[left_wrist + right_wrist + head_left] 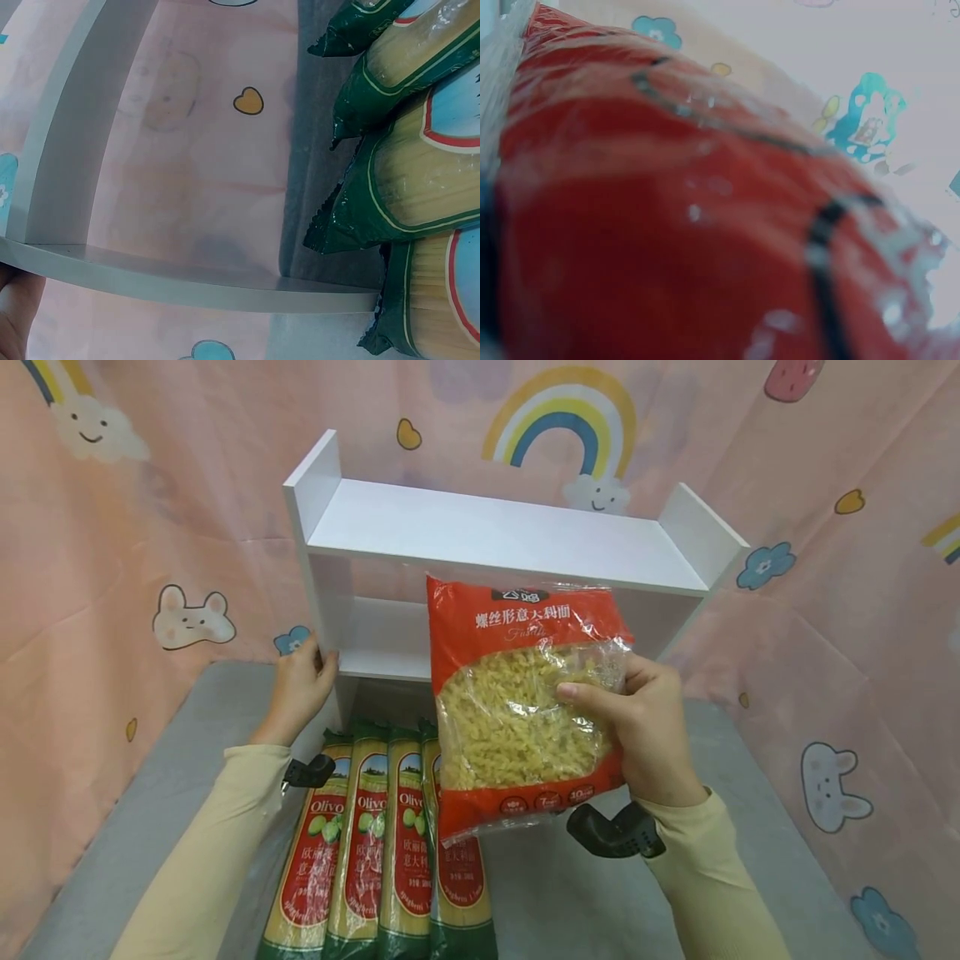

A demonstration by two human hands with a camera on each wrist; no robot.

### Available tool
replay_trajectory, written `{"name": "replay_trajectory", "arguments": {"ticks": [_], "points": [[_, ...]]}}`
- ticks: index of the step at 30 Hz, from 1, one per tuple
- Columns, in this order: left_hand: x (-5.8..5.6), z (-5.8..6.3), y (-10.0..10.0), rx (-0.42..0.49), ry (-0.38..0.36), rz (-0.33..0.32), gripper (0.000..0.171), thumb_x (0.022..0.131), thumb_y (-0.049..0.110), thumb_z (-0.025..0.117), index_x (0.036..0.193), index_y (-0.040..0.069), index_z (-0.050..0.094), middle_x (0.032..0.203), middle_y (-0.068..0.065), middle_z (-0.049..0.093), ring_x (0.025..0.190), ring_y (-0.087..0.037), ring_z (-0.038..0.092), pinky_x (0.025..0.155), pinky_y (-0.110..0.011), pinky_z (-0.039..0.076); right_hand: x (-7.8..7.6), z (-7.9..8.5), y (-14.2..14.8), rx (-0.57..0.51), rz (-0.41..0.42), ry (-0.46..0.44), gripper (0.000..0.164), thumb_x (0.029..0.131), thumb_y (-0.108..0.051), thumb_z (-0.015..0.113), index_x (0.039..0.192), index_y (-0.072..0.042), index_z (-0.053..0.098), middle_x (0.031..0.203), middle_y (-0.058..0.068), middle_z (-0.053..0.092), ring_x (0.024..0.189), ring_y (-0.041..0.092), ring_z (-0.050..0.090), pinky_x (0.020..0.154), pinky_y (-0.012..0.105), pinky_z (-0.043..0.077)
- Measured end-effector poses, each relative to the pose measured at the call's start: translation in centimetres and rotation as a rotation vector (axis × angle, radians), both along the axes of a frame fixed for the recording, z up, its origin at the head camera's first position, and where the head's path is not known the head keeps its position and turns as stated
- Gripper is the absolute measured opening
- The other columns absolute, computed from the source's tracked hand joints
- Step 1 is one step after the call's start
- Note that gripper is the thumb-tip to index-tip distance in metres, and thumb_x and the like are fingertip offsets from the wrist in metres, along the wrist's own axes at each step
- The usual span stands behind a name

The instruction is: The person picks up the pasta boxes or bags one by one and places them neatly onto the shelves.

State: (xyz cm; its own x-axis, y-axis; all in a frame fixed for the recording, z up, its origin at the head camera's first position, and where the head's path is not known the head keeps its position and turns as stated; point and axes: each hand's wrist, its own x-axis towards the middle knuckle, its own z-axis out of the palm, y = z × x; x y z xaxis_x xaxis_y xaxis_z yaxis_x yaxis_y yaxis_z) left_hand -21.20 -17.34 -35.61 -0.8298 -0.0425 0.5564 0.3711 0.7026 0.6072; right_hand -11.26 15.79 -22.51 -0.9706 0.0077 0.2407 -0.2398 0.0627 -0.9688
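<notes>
My right hand (648,727) holds up a red bag of fusilli pasta (525,718) by its right side, thumb across the clear front. The bag hangs upright before the shelf, its red wrapping (652,210) filling most of the right wrist view. At the left side panel of the white shelf (495,531), my left hand (296,693) grips the panel's edge from outside. Part of that hand shows at the lower left of the left wrist view; its fingertips are hidden. Several spaghetti packs (307,860) lie side by side below, one partly covered by the fusilli bag.
The shelf has an upper board and a lower board (382,635), with upright side panels. It stands on a grey surface (577,910) against a pink patterned curtain (187,510). The spaghetti packs' green ends (349,195) lie near the shelf's foot.
</notes>
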Motion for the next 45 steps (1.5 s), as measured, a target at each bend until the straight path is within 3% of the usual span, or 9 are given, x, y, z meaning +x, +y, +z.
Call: {"name": "replay_trajectory", "arguments": {"ticks": [11,17,22,30,38,45], "points": [[0.0,0.2,-0.2,0.006,-0.030,0.000,0.015,0.094,0.004,0.051,0.098,-0.010,0.056,0.072,-0.024,0.058,0.058,-0.034,0.054,0.053,-0.043,0.039,-1.8,1.9,-0.9,-0.099,0.017,0.095,0.019,0.079,-0.002,0.074,0.097,0.000,0.069,0.088,0.010,0.069,0.071,0.020,0.066,0.063,0.033,0.055],[0.0,0.0,0.0,0.003,-0.043,0.009,0.013,0.094,0.005,0.052,0.095,-0.008,0.055,0.066,-0.019,0.054,0.052,-0.030,0.047,0.050,-0.038,0.035,-3.5,3.4,-1.6,-0.177,-0.014,0.126,0.026,0.075,-0.005,0.078,0.097,0.003,0.068,0.089,0.012,0.068,0.073,0.019,0.065,0.064,0.029,0.054],[-0.1,-0.2,0.3,-0.007,-0.047,0.010,0.013,0.095,0.006,0.051,0.086,-0.004,0.050,0.060,-0.013,0.047,0.048,-0.024,0.040,0.048,-0.034,0.031,-5.5,4.6,-2.4,-0.278,-0.017,0.142,0.018,0.072,-0.001,0.079,0.086,0.004,0.069,0.079,0.011,0.067,0.066,0.017,0.064,0.059,0.028,0.053],[-0.1,-0.5,0.5,-0.008,-0.072,0.005,0.012,0.094,0.005,0.051,0.092,-0.006,0.053,0.065,-0.015,0.052,0.053,-0.026,0.047,0.050,-0.035,0.035,-8.1,5.8,-3.7,-0.368,-0.007,0.137,0.010,0.070,0.007,0.077,0.074,0.005,0.068,0.069,0.010,0.066,0.058,0.016,0.062,0.057,0.028,0.053],[-0.4,-0.9,0.9,0.007,-0.035,0.001,0.013,0.093,0.003,0.054,0.098,-0.009,0.055,0.072,-0.022,0.057,0.060,-0.033,0.054,0.054,-0.043,0.042,-11.3,7.1,-5.8,-0.421,-0.014,0.052,0.012,0.071,0.008,0.076,0.077,0.004,0.066,0.077,0.011,0.066,0.065,0.019,0.065,0.061,0.029,0.054],[-0.8,-0.9,1.1,0.031,-0.007,-0.027,0.013,0.091,0.000,0.054,0.100,-0.009,0.056,0.071,-0.021,0.056,0.061,-0.032,0.053,0.056,-0.043,0.042,-13.1,7.4,-6.7,-0.424,-0.055,-0.083,0.025,0.072,0.005,0.077,0.094,0.001,0.066,0.093,0.012,0.065,0.077,0.022,0.066,0.071,0.034,0.054]]}}
